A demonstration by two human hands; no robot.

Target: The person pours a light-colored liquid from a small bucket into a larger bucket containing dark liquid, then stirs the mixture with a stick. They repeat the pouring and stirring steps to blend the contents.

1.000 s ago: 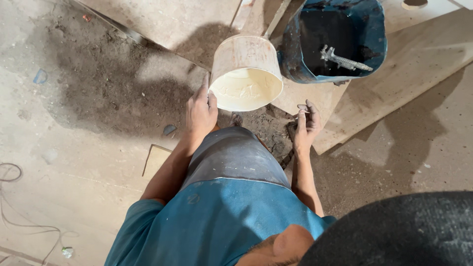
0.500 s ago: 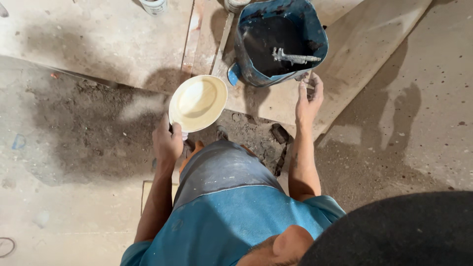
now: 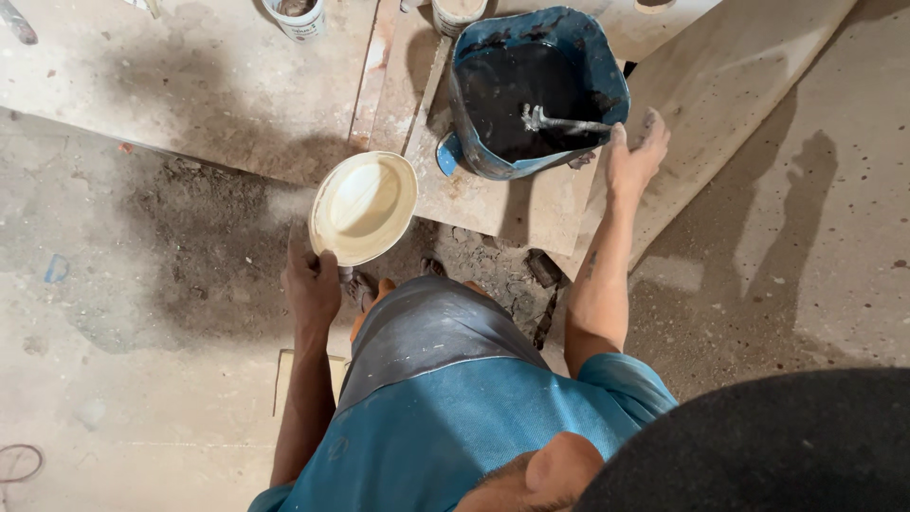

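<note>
Left hand [image 3: 313,284] gripping empty cream bowl [image 3: 364,207], blue bucket [image 3: 536,90] holding dark mix

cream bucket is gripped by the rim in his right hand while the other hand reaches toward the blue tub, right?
Not quite: the head view shows the cream bucket gripped at the rim by the left hand; the right hand is the one at the blue tub.

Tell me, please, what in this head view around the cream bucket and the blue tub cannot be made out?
- Cream bucket: the left hand covers part of its rim, so the grip is unclear.
- Blue tub: its dark inside hides the contents; the metal tool shows only partly.
- Right hand: contact with the tool is uncertain.
- Two small pots are cut off by the top edge.
</note>
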